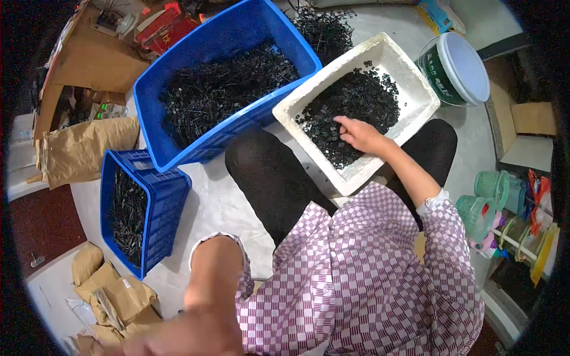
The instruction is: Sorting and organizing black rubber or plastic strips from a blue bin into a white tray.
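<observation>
My right hand is over a white foam box that rests at my knees. Its fingers are curled, with the fingertips down at a heap of small black plastic pieces. Whatever lies between those fingertips is too small to make out. At the lower left, my left hand is smeared by motion and partly cut off by the picture's edge, so its fingers cannot be read. A large blue crate ahead of my left knee holds many thin black plastic parts.
A smaller blue crate with black parts stands left. Paper sacks and torn brown packaging lie beyond it. A lidded white-and-green bucket stands right of the foam box. Green baskets are at far right. More black parts lie behind.
</observation>
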The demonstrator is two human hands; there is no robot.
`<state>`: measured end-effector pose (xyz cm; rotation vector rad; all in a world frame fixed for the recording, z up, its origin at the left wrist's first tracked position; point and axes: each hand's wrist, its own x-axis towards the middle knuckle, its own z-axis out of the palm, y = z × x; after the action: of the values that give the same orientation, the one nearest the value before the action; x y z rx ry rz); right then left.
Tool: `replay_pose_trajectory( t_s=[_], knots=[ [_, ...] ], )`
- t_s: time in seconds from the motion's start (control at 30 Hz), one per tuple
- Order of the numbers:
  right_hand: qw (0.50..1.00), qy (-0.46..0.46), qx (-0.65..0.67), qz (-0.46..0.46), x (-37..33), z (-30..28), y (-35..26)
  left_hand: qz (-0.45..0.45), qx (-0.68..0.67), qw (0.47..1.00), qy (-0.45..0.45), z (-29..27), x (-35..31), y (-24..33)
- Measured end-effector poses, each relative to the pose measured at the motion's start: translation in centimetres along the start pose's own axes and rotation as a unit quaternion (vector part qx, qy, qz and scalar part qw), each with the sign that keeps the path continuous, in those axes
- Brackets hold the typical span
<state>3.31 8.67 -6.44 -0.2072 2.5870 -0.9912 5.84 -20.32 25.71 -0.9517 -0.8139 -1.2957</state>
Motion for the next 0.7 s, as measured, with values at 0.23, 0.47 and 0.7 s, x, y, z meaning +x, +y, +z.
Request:
replay_pose_trajectory(
  t_s=[0.23,0.47,0.7],
  knots=[
    [0.961,0.172,-0.212,-0.049,1.3,-2.3,2.5,-0.289,0.150,0.945,0.020,-6.5,-8.1,-2.1],
    [0.927,0.225,-0.287,0.088,2.3,-6.2,9.1,-0.631,0.277,0.720,-0.073,-15.3,-18.1,-5.6],
    [0.921,0.284,-0.251,0.083,2.9,-7.0,13.6,-0.666,0.340,0.620,-0.238,-23.2,-24.9,-13.7]
  ],
)
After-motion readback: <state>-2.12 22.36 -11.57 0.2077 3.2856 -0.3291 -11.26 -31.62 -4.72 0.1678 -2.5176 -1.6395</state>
